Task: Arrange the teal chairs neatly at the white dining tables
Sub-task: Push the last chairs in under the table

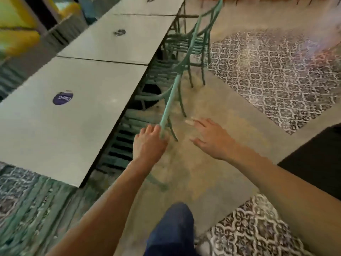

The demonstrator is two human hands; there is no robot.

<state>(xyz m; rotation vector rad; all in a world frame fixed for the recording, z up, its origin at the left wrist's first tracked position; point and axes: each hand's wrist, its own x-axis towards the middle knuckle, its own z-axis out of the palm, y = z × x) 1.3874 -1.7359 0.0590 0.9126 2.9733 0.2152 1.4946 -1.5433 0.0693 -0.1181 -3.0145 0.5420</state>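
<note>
3 white tables [60, 130]; 3 teal chairs [171, 97]; left hand [149, 145] grips nearest.

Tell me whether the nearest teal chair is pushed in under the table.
Pushed in: nearest teal chair has its slatted seat under the white table edge; left hand holds its back.

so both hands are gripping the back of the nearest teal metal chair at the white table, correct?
Not both. In the head view only the left hand grips the nearest teal metal chair; the right hand hovers open beside it, touching nothing.
</note>
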